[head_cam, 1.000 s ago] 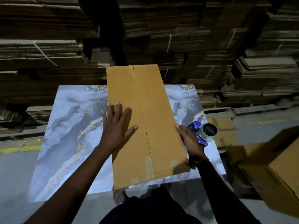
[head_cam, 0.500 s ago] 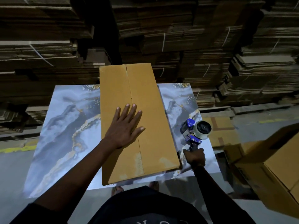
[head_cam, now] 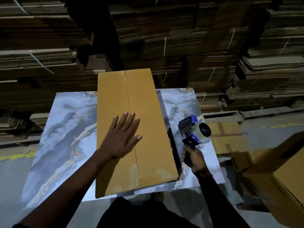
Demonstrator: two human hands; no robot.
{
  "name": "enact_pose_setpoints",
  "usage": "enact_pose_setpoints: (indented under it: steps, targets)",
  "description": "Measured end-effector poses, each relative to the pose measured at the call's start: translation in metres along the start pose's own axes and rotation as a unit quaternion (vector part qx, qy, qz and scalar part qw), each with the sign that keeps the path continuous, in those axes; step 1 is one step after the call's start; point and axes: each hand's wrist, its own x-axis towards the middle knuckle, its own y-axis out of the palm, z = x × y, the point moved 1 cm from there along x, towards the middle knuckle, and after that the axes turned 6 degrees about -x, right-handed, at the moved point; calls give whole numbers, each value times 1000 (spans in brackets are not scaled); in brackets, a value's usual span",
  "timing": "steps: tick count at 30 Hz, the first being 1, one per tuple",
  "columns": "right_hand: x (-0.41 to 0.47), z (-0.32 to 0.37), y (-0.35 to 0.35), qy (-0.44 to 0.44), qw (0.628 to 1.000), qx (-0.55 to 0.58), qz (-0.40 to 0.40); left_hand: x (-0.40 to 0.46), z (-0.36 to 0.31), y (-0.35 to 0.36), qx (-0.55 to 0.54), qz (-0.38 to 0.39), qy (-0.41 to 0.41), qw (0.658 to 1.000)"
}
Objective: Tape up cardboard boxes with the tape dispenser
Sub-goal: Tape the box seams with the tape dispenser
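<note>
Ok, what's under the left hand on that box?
The left hand lies flat on the tan cardboard box, its fingers across the untaped centre seam. The stretch of seam beneath the fingers is hidden. The box rests on the marbled blue-grey tabletop.

The right hand [head_cam: 196, 159] is hiding most of the tape dispenser [head_cam: 194, 129] handle; the near-right box [head_cam: 279, 175] is running off the picture's right edge.

- Head view — worn camera looking forward and steeply down, close over the left hand [head_cam: 122, 139]; right hand [head_cam: 195, 159] near its right side.
- Single view only.
</note>
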Motion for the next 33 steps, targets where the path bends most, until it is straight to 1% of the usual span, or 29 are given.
enact_pose_setpoints:
  steps: [3,5,11,15,18,25,28,33]
  targets:
    - [-10,25,17,-24,996,77,48,8,9,-2,-15,8,24,1000]
    - [-21,48,32,-50,990,105,82,18,19,-4,-19,10,46,999]
    - [-46,110,92,-104,984,103,105,55,54,-10,-40,25,66,997]
    - [-53,142,134,-131,981,90,114,84,86,-14,-29,39,78,996]
    - [-50,153,164,-142,981,84,105,112,120,-23,-26,41,57,997]
    - [-26,155,215,-155,982,75,77,188,197,-51,0,28,-44,999]
    - [-16,154,225,-167,982,63,65,203,209,-58,-6,11,-75,997]
    - [-8,152,230,-175,983,36,45,201,211,-54,14,-23,-79,996]
